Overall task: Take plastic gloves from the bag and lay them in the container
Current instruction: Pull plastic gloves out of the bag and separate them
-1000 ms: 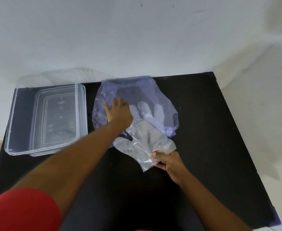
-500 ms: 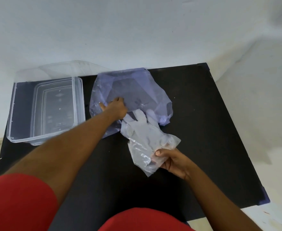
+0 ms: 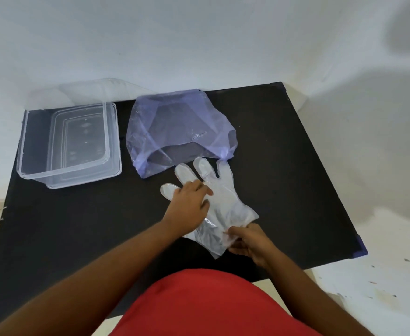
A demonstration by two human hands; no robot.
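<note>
A clear plastic glove (image 3: pixel 223 202) lies flat on the black table, fully outside the bag, fingers pointing away from me. My left hand (image 3: pixel 189 208) rests palm-down on the glove's thumb side, fingers spread. My right hand (image 3: pixel 250 242) pinches the glove's cuff at its near end. The pale purple plastic bag (image 3: pixel 174 132) lies slack just beyond the glove's fingertips, its mouth facing me. A clear rectangular container (image 3: pixel 70 141) stands at the table's far left with nothing visible inside.
The black table (image 3: pixel 296 178) ends at a white wall behind and a pale floor to the right. A clear lid (image 3: pixel 82 92) leans behind the container against the wall. My red clothing fills the bottom of the view.
My right hand has drawn the glove wholly out of the bag toward me. My left hand has left the bag and now lies on the glove.
</note>
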